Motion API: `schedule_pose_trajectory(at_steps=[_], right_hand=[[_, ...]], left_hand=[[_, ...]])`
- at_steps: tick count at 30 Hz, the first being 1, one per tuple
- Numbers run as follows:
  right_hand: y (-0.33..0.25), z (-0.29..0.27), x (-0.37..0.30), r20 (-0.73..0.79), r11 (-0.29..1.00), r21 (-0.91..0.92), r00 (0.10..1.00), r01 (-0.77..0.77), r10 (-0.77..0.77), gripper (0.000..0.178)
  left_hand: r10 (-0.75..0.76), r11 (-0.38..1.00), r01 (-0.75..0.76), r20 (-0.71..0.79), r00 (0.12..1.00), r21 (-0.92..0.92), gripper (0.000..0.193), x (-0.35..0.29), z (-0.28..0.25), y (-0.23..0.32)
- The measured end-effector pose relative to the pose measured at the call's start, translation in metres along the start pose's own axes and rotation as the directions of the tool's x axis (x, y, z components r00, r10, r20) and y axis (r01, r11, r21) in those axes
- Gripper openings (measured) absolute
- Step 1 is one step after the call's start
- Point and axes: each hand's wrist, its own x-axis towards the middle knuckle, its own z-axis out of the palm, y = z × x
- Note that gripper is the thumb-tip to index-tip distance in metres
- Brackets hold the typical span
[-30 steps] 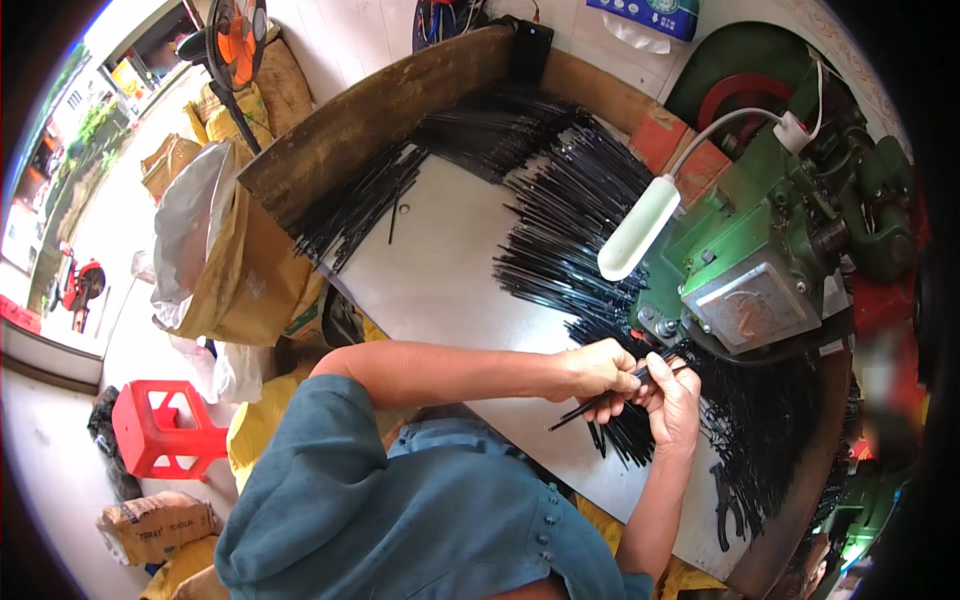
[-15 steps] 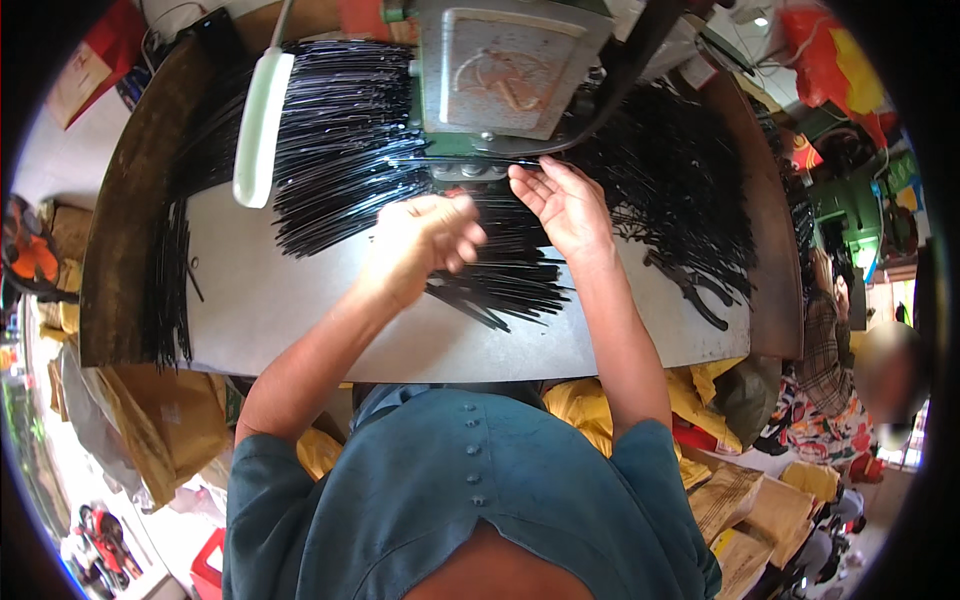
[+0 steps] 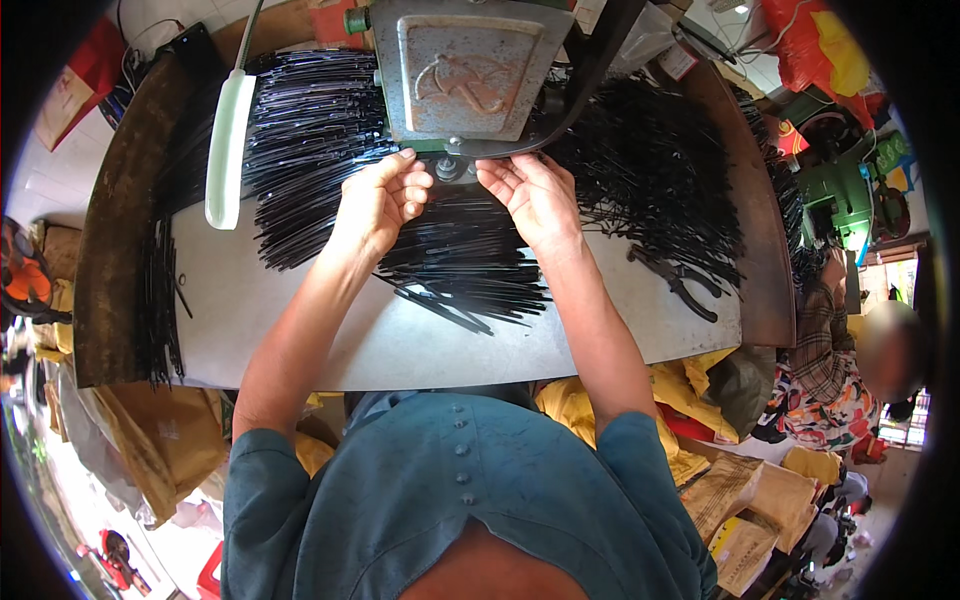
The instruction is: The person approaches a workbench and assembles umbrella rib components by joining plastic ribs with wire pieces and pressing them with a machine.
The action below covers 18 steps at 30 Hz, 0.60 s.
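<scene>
At the lower edge of a green and grey press machine [image 3: 470, 80], both my hands are raised close together. My left hand [image 3: 385, 200] is closed, thumb and forefinger pinched at the left of the tooling. On the other side, my right hand [image 3: 530, 195] pinches in the same way just under the black curved lever. A thin black rod seems to run between the fingertips, mostly hidden by fingers and machine. Below and between the hands lies a pile of thin black rods [image 3: 465, 265]. A thicker bundle of black rods [image 3: 310, 160] spreads to the left.
More black rods [image 3: 660, 170] are heaped on the right of the grey table [image 3: 280, 330], beside dark-handled pliers [image 3: 680, 285]. A pale green handle [image 3: 230, 150] hangs at the left. Raised brown boards [image 3: 120, 250] edge the table. Another person [image 3: 835, 350] sits at far right.
My left hand has risen from over the rods to the machine's lower edge. My right hand stays near the tooling. The whole view has shifted slightly.
</scene>
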Motion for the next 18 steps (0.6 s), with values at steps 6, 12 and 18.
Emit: schedule_pose_trajectory(at_steps=[6,12,18], right_hand=[[-0.001,0.003,-0.001,-0.048,1.0,-0.009,0.999,-0.022,0.021,0.016],[0.001,0.004,-0.004,-0.056,1.0,-0.016,0.998,0.0,-0.001,0.017],[0.005,0.007,-0.007,-0.053,1.0,-0.021,0.998,0.018,-0.019,0.019]], left_hand=[[0.03,0.999,-0.03,0.021,0.999,0.012,0.019,0.0,-0.001,-0.001],[0.036,0.999,-0.034,0.069,0.997,-0.03,0.016,0.002,-0.005,-0.002],[0.048,0.997,-0.044,0.065,0.997,-0.056,0.017,0.001,-0.01,-0.004]])
